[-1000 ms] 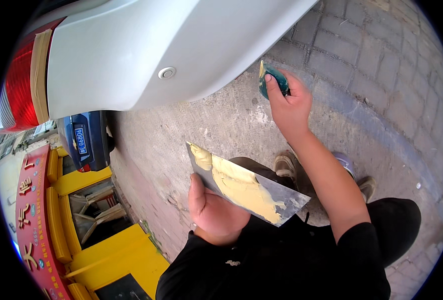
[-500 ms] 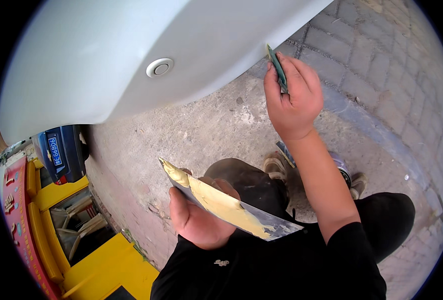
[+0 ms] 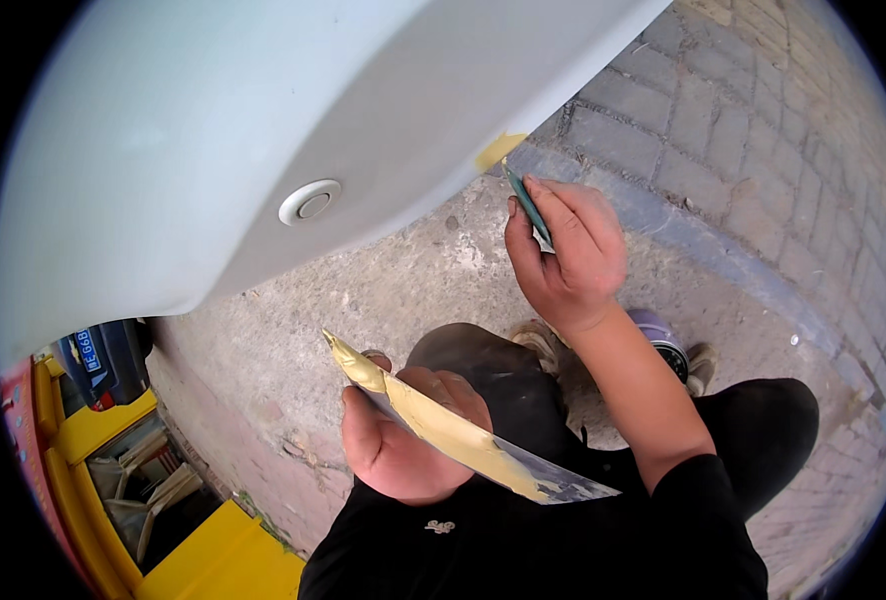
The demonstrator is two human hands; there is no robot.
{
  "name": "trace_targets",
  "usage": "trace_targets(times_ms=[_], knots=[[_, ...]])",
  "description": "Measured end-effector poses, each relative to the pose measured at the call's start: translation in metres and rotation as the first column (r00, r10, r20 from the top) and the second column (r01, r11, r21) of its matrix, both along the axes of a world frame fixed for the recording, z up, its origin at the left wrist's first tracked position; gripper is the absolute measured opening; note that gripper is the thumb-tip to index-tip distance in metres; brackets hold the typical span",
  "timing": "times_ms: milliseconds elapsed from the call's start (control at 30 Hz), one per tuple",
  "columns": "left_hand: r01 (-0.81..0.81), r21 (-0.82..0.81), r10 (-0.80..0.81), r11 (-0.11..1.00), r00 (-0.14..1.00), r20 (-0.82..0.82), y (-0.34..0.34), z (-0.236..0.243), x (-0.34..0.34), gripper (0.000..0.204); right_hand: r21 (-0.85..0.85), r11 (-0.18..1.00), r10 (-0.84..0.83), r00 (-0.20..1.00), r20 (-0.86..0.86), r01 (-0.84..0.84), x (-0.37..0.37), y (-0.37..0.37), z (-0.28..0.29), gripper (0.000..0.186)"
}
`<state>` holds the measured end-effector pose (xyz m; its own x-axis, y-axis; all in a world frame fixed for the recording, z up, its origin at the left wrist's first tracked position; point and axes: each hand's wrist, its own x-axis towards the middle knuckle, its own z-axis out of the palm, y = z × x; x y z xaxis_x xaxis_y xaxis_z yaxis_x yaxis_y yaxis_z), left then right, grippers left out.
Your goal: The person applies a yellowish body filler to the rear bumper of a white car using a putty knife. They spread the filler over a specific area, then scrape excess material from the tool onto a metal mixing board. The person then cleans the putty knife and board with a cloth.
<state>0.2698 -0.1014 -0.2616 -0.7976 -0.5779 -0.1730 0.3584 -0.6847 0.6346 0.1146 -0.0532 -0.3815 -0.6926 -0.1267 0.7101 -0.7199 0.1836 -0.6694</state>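
Note:
My right hand (image 3: 568, 250) grips a green spreader (image 3: 528, 205), its putty-smeared tip just below a pale yellow patch (image 3: 501, 146) on the lower edge of a white car bumper (image 3: 213, 120). A round fitting (image 3: 311, 203) sits in the bumper to the left. My left hand (image 3: 408, 445) holds a thin metal plate (image 3: 558, 480) from underneath, tilted, with a thick layer of yellow putty (image 3: 463, 435) along it.
A lilac-rimmed tin (image 3: 653, 340) stands beside my shoes (image 3: 535, 345) on concrete (image 3: 253, 380); grey pavers (image 3: 713, 130) lie to the right. At left are a dark blue car (image 3: 108, 365) and a yellow structure with windows (image 3: 218, 555).
A yellow patch has appeared on the bumper's edge. My right hand has moved slightly down and left from half a second ago. The tail light seen a second ago is out of view.

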Motion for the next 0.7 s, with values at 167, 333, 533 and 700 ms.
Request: trace_targets(times_ms=[167,333,533,700], knots=[[0.005,-0.059,-0.002,0.998,0.999,0.042,0.003,-0.004,-0.008,0.043,0.022,0.992,-0.125,0.992,-0.009,0.125,-0.022,0.008,0.006,0.03],[0.017,-0.057,-0.015,0.998,0.999,0.041,0.005,-0.004,-0.013,0.045,0.039,0.998,0.051,0.999,0.009,-0.052,-0.006,-0.012,0.003,0.031],[0.015,0.017,-0.016,1.0,0.999,0.046,0.009,-0.002,-0.017,0.047,0.015,0.99,0.14,0.99,-0.006,-0.139,-0.003,-0.001,-0.001,0.035],[-0.108,0.117,0.095,0.987,0.99,0.109,0.018,0.002,-0.017,0.049,-0.015,1.0,-0.015,0.993,0.114,0.017,-0.016,0.024,0.007,0.028]])
